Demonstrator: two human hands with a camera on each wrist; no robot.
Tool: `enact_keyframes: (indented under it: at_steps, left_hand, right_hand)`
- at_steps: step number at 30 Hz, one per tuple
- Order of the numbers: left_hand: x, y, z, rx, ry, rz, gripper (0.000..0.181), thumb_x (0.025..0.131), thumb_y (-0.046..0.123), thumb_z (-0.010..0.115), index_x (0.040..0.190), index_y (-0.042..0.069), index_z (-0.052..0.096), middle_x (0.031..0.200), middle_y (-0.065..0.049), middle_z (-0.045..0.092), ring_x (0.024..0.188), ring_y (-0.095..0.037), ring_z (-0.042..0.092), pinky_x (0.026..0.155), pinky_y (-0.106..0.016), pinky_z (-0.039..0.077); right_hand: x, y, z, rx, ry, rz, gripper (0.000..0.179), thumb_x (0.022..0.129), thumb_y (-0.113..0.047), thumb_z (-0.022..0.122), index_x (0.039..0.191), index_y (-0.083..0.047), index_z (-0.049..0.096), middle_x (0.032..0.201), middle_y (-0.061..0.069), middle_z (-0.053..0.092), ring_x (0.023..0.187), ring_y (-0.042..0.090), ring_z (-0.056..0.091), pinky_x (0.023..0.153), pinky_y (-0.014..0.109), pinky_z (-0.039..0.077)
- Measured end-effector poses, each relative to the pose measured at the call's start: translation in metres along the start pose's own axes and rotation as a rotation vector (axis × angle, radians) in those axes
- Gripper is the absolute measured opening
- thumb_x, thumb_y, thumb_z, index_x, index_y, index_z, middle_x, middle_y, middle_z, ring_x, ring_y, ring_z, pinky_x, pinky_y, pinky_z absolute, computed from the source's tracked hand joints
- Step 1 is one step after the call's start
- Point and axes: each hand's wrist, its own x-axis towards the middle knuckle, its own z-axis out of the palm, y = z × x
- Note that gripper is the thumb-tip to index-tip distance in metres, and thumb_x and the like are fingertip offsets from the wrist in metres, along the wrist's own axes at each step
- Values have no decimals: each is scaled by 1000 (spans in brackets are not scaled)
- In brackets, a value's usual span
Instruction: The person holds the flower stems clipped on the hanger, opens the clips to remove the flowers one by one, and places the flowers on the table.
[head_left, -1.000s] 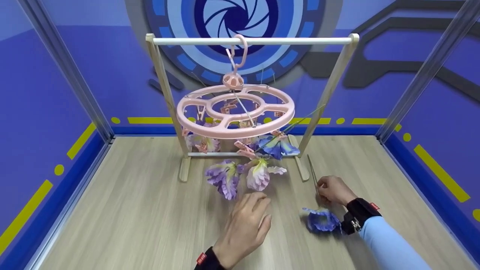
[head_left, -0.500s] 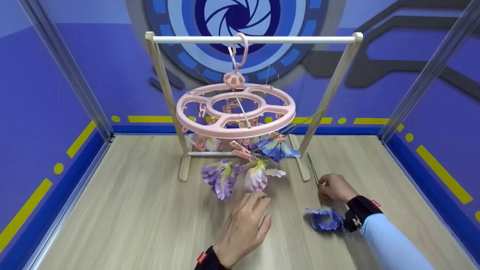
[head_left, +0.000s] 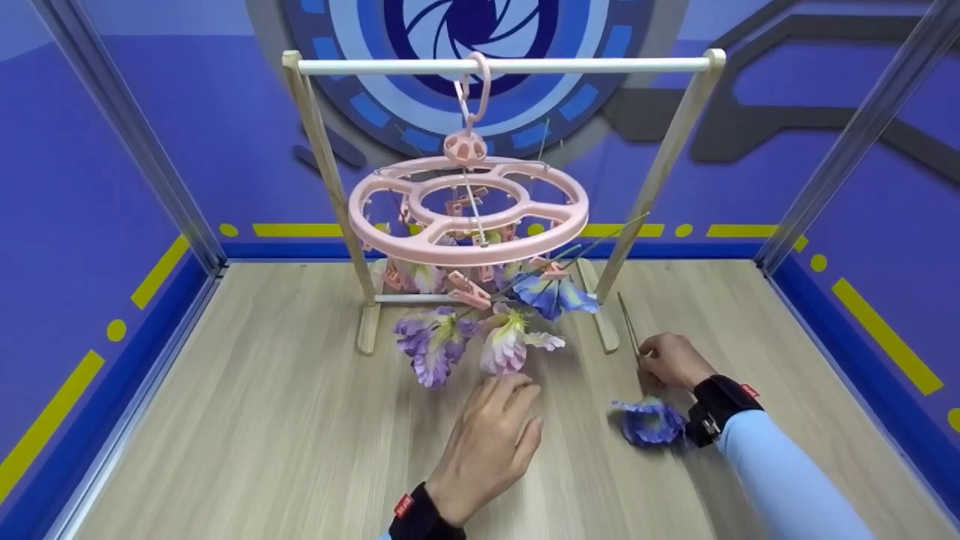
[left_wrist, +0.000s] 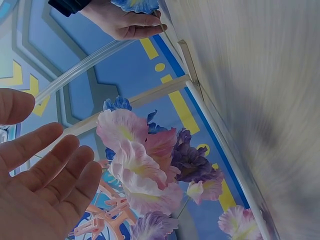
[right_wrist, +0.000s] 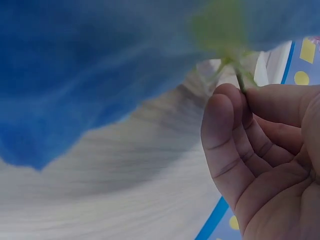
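Observation:
Between thumb and fingers my right hand (head_left: 675,364) pinches the thin stem of a blue artificial flower (head_left: 651,421); its bloom hangs low at the table's right, nearest me. The right wrist view has the blue petals large and blurred, with the fingertips on the green stem (right_wrist: 240,79). My left hand (head_left: 487,442) is over the table, fingers relaxed and holding nothing, just below a pink-white flower (head_left: 504,349). A purple flower (head_left: 435,341) hangs left of that one. Both hang under a round pink clip hanger (head_left: 416,251), as does another blue flower (head_left: 555,294).
A wooden rack with a white top bar (head_left: 600,66) carries the hanger by its hook. Several pink clips, such as one clothespin (head_left: 470,290), dangle from the ring. More flowers hang behind, partly hidden. Patterned blue walls enclose the wooden table (head_left: 285,420).
The hanger has turned a little, and the purple and pink-white flowers in front have swung left. The whole view shifts slightly upward. Both hands keep nearly the same place and pose.

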Motion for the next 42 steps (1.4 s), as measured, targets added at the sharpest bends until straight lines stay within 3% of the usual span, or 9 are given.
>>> enact_keyframes:
  at_steps: [8,14,17,21,26,32,42]
  left_hand:
    - [0,1,0,5,1,-5,28,92,16,71,119,8,69,120,-4,64,111,-20,62,95,-37,51]
    - [0,1,0,0,1,-8,28,93,17,70,119,7,69,120,-4,64,111,-19,62,94,-37,52]
    - [0,1,0,4,7,-7,28,92,17,71,118,7,70,119,-4,64,110,-19,62,94,-36,52]
    - [0,0,-1,8,10,-4,27,92,17,71,118,7,70,118,-4,64,108,-19,62,93,-36,52]
    - [2,0,-4,5,8,0,27,94,16,69,118,6,70,119,-4,64,108,-19,62,93,-37,52]
    - [2,-1,-9,3,40,-22,26,94,17,70,118,8,70,120,-4,64,111,-19,62,96,-36,51]
    - [2,-5,-21,-3,129,-59,34,92,14,72,125,6,68,123,-6,64,114,-21,62,98,-36,51]
  right_hand:
    - [5,0,-1,-33,45,-47,25,88,5,58,109,17,67,66,9,66,57,17,60,59,33,51]
    - [8,-1,-1,-42,38,-28,25,89,4,58,109,17,67,65,7,65,55,12,57,61,33,51]
    - [7,-4,-4,-65,31,-33,22,89,4,59,106,15,69,64,7,65,56,14,58,67,39,55]
    - [4,-13,-11,-109,51,-58,20,89,1,61,103,12,71,75,13,70,63,17,63,75,47,57]
    - [-1,-32,-17,-104,82,-95,15,93,0,61,100,6,73,85,13,73,68,17,65,67,40,55]
    - [-12,-68,-16,-62,119,-172,12,97,-6,65,101,-3,76,92,8,74,79,17,64,69,36,53]
    - [-33,-121,-4,33,257,-359,11,96,-4,69,103,-8,77,87,-2,69,73,8,59,63,26,52]
